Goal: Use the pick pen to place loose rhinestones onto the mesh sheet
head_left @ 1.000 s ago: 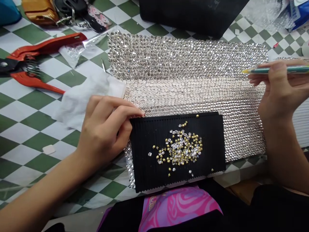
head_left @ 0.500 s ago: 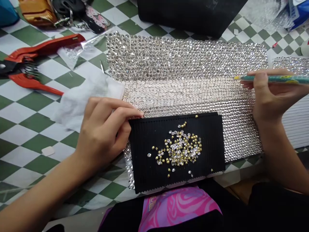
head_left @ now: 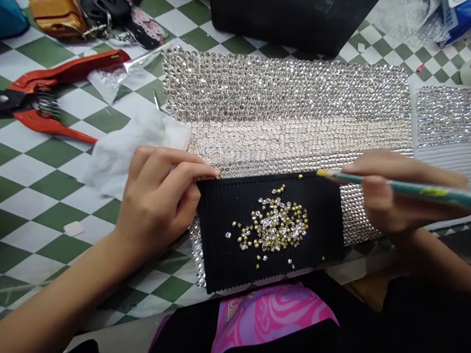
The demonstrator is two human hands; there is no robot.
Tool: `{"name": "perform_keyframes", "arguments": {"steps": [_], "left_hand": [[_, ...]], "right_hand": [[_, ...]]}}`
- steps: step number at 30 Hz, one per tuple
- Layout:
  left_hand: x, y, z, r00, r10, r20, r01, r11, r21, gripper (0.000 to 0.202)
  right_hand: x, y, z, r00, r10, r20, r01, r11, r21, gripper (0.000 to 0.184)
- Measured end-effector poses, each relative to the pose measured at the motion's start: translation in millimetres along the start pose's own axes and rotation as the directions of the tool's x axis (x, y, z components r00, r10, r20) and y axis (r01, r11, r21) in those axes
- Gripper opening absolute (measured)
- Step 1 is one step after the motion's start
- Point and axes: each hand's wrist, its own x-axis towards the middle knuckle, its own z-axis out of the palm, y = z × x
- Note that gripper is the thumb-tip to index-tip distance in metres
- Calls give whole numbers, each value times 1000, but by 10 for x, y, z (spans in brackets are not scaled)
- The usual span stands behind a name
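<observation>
Now pinching a green pencil [head_left: 415,188] in the fingers of the right hand [head_left: 399,211], with its yellow tip at the top edge of the black tray [head_left: 224,260], near the right corner; hard to tell if touching. Bending the fingers of the left hand [head_left: 154,196] at the tray's top left corner, next to the sparkly sheet [head_left: 279,90]; hard to see if pinching or just pressing. On the tray, in a loose pile, lots of little gold and silver stones [head_left: 274,228]. On the checked worktop [head_left: 55,166] to the left, a white cloth [head_left: 121,152] and red cutters [head_left: 69,70].
</observation>
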Motion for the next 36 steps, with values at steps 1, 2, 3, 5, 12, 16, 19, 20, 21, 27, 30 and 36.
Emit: {"name": "perform_keyframes", "arguments": {"steps": [1,2,3,5,12,16,19,20,21,27,30,36], "left_hand": [[-2,1,-2,1000,2,0,-2,1000,1,26],[-3,3,-6,1000,5,2,-5,1000,6,25],[-2,6,-10,1000,11,-4,-11,1000,11,25],[3,12,-17,1000,15,0,-15,1000,20,25],[22,4,4,1000,19,-1,-19,1000,24,26],[-2,1,-2,1000,8,1,-9,1000,22,27],[-11,3,-11,1000,9,0,-9,1000,15,27],[-9,4,-11,1000,9,-3,-9,1000,11,27],[-6,5,-11,1000,9,-4,-9,1000,6,27],[12,17,-12,1000,-1,8,1,1000,10,27],[2,9,-8,1000,-6,13,6,1000,9,28],[-18,13,0,1000,-21,23,21,1000,1,27]], "right_hand": [[1,-85,23,995,-69,68,69,998,7,11],[15,-150,52,984,-141,105,140,990,9,12],[38,-196,83,971,-183,152,183,983,14,12],[95,-242,139,952,-203,229,206,978,9,13],[182,-218,174,915,-207,346,204,978,47,12],[153,-254,168,918,-210,335,206,977,50,11],[125,-240,154,948,-140,286,118,989,93,10],[125,-196,142,975,-96,202,74,991,112,10],[133,-124,123,995,-53,84,42,991,130,9],[291,707,-112,909,-31,-416,114,978,176,23],[314,1010,-195,900,101,-423,1,972,234,30],[261,1045,-123,895,162,-415,-67,970,233,33]]}}
